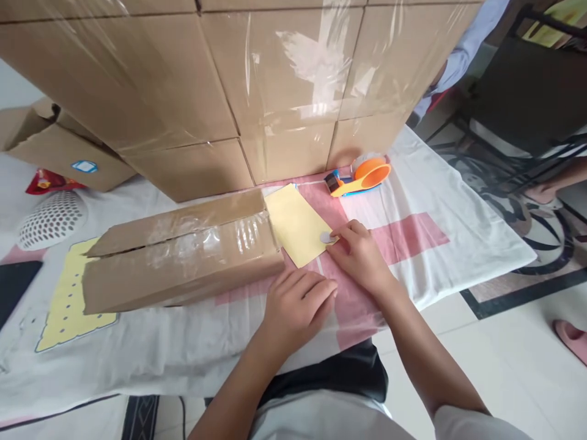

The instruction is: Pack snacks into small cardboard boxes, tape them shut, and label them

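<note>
My right hand [360,253] pinches a small round whitish disc [326,237] between thumb and fingertips, over the right corner of a yellow sheet [296,226]. The sheet lies on the cloth beside a long taped cardboard box [183,250]. My left hand [300,305] rests near the table's front edge, just in front of the box's right end, its fingers curled together; whether anything is inside them is hidden. An orange tape dispenser [367,177] lies behind my right hand.
Stacked cardboard boxes wrapped in clear film [284,73] stand at the back. On the left are an open box [73,153], a white perforated object [52,220] and a yellow patterned sheet [68,299]. A person's sleeve [472,43] shows behind the stack, near a dark chair [536,91].
</note>
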The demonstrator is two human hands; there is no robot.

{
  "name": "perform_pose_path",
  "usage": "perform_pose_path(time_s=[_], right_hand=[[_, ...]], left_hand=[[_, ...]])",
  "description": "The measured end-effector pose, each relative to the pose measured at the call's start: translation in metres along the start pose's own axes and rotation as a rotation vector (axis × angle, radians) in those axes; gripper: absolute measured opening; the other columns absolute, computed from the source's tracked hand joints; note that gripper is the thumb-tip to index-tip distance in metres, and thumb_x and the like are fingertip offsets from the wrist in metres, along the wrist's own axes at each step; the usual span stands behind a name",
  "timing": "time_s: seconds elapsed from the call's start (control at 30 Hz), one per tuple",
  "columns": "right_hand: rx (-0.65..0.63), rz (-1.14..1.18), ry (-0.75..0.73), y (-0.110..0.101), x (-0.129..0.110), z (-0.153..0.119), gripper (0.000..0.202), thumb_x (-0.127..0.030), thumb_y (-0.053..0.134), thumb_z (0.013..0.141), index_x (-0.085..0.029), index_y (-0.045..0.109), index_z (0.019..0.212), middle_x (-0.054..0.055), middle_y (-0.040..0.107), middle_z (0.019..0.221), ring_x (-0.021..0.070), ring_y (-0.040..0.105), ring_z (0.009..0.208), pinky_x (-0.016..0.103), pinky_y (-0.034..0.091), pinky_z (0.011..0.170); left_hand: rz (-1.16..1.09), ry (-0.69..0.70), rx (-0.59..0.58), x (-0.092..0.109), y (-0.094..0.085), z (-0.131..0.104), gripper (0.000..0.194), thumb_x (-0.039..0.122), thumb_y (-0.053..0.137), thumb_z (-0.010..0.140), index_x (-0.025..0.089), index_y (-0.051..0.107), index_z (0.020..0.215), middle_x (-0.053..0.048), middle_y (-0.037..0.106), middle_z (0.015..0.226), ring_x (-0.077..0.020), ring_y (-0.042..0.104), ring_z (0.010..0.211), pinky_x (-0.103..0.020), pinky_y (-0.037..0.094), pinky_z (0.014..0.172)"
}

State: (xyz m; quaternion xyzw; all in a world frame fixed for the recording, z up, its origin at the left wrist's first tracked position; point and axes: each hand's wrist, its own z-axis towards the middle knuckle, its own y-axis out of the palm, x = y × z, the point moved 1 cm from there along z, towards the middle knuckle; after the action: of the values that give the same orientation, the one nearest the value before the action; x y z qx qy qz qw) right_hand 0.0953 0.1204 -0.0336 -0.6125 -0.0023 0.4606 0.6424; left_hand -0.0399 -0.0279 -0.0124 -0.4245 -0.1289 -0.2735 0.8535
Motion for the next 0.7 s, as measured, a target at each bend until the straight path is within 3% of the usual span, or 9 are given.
perform_pose_path(time_s=[0.23, 0.33, 0.43, 0.57, 0.7], right_hand=[[-0.089, -0.228, 0.054, 0.002, -0.005, 0.006, 0.018, -0.022, 0.059, 0.097, -0.02, 0.071, 0.111, 0.011, 0.065, 0.108, 0.0291, 0.057, 0.099, 0.045, 0.047, 0.084], [-0.074, -0.271, 0.036, 0.001, -0.005, 0.01, 0.02, -0.021, 0.052, 0.102, -0.02, 0.071, 0.098, 0.011, 0.066, 0.104, 0.0283, 0.055, 0.095, 0.045, 0.043, 0.08], [-0.079, -0.214, 0.026, -0.001, -0.004, 0.01, 0.024, -0.022, 0.052, 0.104, -0.019, 0.069, 0.088, 0.009, 0.066, 0.101, 0.0268, 0.054, 0.094, 0.045, 0.043, 0.081], [-0.158, -0.098, -0.002, -0.004, -0.005, 0.007, 0.005, -0.022, 0.064, 0.097, -0.019, 0.067, 0.1, 0.01, 0.064, 0.11, 0.0275, 0.051, 0.1, 0.044, 0.047, 0.086], [-0.2, -0.124, 0.008, -0.001, -0.008, 0.008, 0.01, -0.012, 0.054, 0.099, -0.017, 0.063, 0.1, 0.013, 0.062, 0.109, 0.0277, 0.048, 0.099, 0.043, 0.048, 0.085]], left_hand=[[0.007, -0.093, -0.059, -0.013, 0.017, 0.012, 0.009, 0.016, 0.061, 0.097, 0.021, 0.068, 0.095, 0.001, 0.072, 0.08, -0.015, 0.065, 0.074, -0.033, 0.043, 0.072], [-0.018, -0.126, -0.098, -0.015, 0.022, 0.012, 0.009, 0.015, 0.061, 0.096, 0.021, 0.068, 0.095, 0.0, 0.072, 0.079, -0.0153, 0.065, 0.074, -0.032, 0.044, 0.071], [-0.059, -0.162, -0.104, -0.016, 0.023, 0.012, 0.01, 0.013, 0.061, 0.096, 0.02, 0.068, 0.097, -0.001, 0.073, 0.08, -0.0151, 0.065, 0.074, -0.031, 0.046, 0.071], [-0.088, -0.172, -0.107, -0.017, 0.022, 0.012, 0.012, 0.01, 0.062, 0.094, 0.019, 0.067, 0.1, -0.002, 0.074, 0.082, -0.0148, 0.065, 0.074, -0.03, 0.049, 0.073], [-0.101, -0.187, -0.155, -0.019, 0.021, 0.011, 0.014, 0.009, 0.065, 0.093, 0.02, 0.066, 0.102, -0.002, 0.073, 0.084, -0.0153, 0.064, 0.076, -0.031, 0.048, 0.073]])
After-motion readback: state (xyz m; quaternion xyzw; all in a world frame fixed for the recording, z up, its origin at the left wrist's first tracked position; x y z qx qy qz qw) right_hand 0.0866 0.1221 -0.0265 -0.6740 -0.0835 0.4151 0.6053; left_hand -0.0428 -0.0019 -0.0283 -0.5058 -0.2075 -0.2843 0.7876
